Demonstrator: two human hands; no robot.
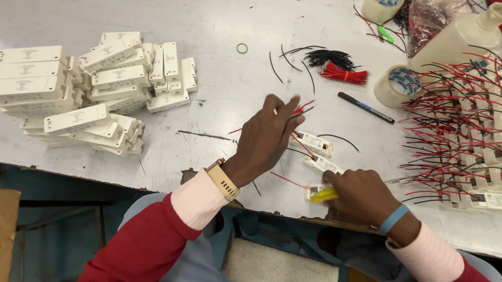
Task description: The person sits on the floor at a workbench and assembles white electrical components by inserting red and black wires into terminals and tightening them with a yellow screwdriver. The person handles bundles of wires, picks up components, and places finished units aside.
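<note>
L hand (265,140) pinches red wire (300,107) | R hand (362,195) grips yellow tool (323,195), prob. screwdriver, at white module (314,190) | 2 more modules (315,143) between hands, on surface (214,21)

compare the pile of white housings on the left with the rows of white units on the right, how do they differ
The pile of white housings carries no wires; the rows of white units bristle with red and black wires. The pile is stacked loosely, several layers high, pieces lying at mixed angles; the rows lie flat in a single layer, lined up side by side. The pile sits clear of both hands; the rows lie just beyond the right hand. Both are white, rectangular plastic pieces on the same table.
</note>
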